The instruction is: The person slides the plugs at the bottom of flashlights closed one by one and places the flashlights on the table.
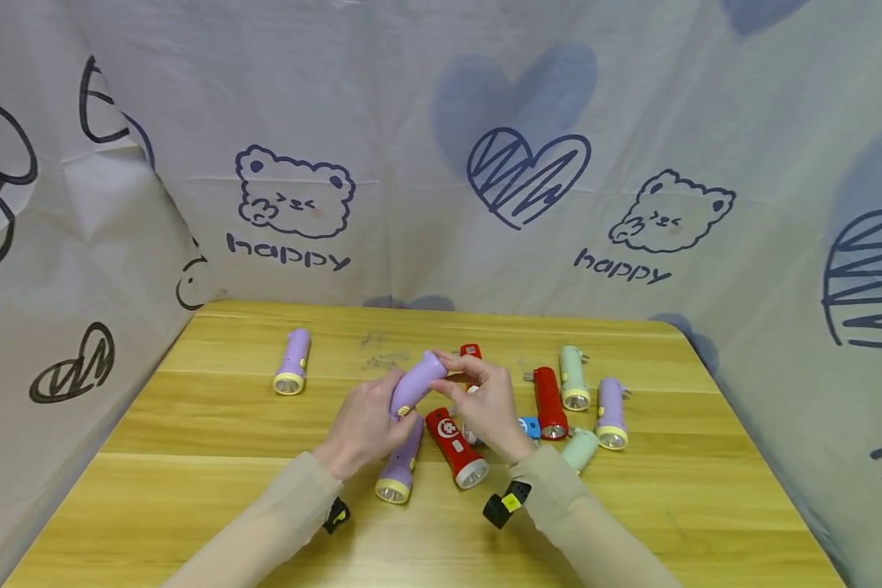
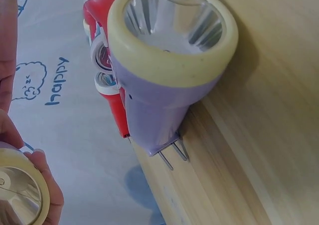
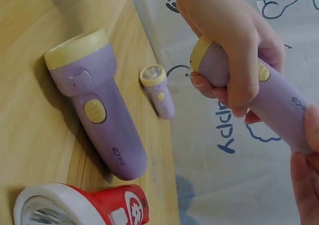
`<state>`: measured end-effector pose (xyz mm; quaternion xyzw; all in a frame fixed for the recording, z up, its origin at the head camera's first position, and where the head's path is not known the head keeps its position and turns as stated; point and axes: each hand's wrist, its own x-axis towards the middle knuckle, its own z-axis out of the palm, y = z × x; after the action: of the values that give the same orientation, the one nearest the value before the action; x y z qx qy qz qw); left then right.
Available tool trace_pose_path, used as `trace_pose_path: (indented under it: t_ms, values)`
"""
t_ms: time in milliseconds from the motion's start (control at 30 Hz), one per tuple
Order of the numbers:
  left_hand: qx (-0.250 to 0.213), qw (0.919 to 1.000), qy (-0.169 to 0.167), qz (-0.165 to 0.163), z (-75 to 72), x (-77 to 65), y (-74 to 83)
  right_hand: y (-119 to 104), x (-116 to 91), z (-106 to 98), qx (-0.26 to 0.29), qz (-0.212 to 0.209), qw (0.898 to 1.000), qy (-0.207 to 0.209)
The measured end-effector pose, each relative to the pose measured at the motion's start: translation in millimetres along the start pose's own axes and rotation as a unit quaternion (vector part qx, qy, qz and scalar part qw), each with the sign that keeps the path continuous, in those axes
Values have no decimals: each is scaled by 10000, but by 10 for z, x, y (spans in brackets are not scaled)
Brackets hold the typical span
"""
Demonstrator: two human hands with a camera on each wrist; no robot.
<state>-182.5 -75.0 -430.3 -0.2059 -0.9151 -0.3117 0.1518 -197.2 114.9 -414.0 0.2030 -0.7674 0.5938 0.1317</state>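
Note:
A purple flashlight (image 1: 420, 380) with a yellow head is held above the table between both hands. My left hand (image 1: 363, 425) grips it around the body near the head, thumb beside the yellow switch, as the right wrist view shows. At the tail end, my right hand (image 1: 491, 402) pinches it between thumb and fingers. Below, a second purple flashlight (image 1: 403, 461) lies on the table; its metal plug prongs (image 2: 172, 155) stick out in the left wrist view. Close beside that one is a red flashlight (image 1: 452, 445) with a white head.
Another purple flashlight (image 1: 294, 363) lies at the far left of the wooden table (image 1: 191, 457). Toward the right are a red flashlight (image 1: 548, 400), a pale green one (image 1: 573, 376), a purple one (image 1: 611, 412) and several more, partly behind my right hand. A printed cloth (image 1: 412, 204) hangs behind.

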Motion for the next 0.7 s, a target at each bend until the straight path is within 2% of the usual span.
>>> trace_pose_path:
  t_ms: [233,400,700]
  values:
    - [93,9999,94,90,1,1,14,-1,-23,27,74,54,9996,277]
    - [91,9999,42,16,9,-14,8,14,-43,42,158,49,9991,387]
    - [124,9993,-352,22,-24,-8,3,54,-99,30,377,294,9980,403]
